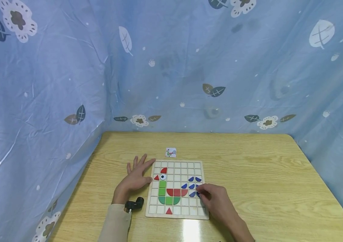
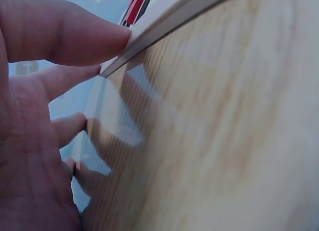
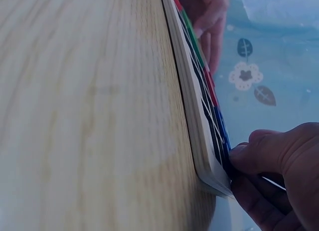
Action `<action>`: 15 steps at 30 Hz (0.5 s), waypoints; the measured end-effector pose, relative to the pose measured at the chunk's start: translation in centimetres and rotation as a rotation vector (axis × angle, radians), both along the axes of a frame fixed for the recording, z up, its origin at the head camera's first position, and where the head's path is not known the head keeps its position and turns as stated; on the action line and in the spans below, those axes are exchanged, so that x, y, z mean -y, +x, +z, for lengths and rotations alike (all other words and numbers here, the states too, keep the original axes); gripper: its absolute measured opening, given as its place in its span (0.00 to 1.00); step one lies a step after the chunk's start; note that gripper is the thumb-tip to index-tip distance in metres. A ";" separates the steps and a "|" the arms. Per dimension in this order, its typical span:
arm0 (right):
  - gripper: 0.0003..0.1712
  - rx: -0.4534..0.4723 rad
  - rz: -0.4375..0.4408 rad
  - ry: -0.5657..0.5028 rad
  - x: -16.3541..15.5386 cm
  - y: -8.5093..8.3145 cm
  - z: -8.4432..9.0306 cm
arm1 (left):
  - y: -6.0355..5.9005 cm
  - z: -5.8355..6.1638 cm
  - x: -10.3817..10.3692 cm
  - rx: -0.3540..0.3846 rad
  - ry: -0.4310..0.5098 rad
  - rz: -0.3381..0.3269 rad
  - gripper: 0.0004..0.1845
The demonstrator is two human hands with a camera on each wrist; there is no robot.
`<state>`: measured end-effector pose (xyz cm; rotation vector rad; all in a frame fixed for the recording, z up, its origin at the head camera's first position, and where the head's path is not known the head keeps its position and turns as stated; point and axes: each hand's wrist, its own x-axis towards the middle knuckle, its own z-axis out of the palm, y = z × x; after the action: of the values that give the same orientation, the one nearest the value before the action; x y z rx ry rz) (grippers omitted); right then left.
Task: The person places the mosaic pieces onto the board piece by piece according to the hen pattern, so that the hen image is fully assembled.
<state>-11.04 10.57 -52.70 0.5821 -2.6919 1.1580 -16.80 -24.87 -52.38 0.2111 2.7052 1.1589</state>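
A square wooden grid board (image 1: pixel 185 211) lies on the table, bearing flat coloured pieces that form a bird. My left hand (image 1: pixel 134 178) spreads its fingers beside the board, its thumb and index fingertip touching the left edge. At the right edge, my right hand (image 1: pixel 218 200) pinches a dark blue half-round piece (image 1: pixel 198 194) between thumb and curled fingers, which partly hide it. Several similar blue pieces (image 1: pixel 191 186) sit in nearby cells. Farther left are green squares (image 1: pixel 161 192), a red strip of pieces (image 1: pixel 177 192), a round eye piece (image 1: pixel 163 176) and red triangles (image 1: pixel 169 211).
A small printed card (image 1: pixel 170 152) showing a similar bird on a grid lies behind the board. The wood-grain table (image 1: pixel 259 174) extends to both sides. A blue patterned curtain (image 1: pixel 171 80) surrounds the back and sides. A black device (image 1: pixel 134 203) is strapped at the left wrist.
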 end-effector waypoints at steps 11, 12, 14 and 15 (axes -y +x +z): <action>0.16 -0.079 -0.036 -0.062 -0.7 -0.4 0.2 | -0.5 -0.1 0.5 -0.003 -0.048 -0.017 0.43; 0.15 -0.105 -0.034 -0.054 -0.9 -0.6 0.4 | -0.5 0.1 0.6 -0.011 -0.051 -0.009 0.42; 0.15 -0.153 -0.036 -0.013 -1.5 -1.0 0.9 | -0.3 0.5 0.9 -0.036 -0.069 0.005 0.41; 0.15 -0.183 -0.033 0.010 -1.9 -1.3 1.4 | -0.2 0.9 1.0 -0.053 -0.080 0.009 0.40</action>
<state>-12.34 12.52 -51.33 0.6111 -2.5443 1.0306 -16.98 -25.86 -51.48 0.2206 2.7955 1.0594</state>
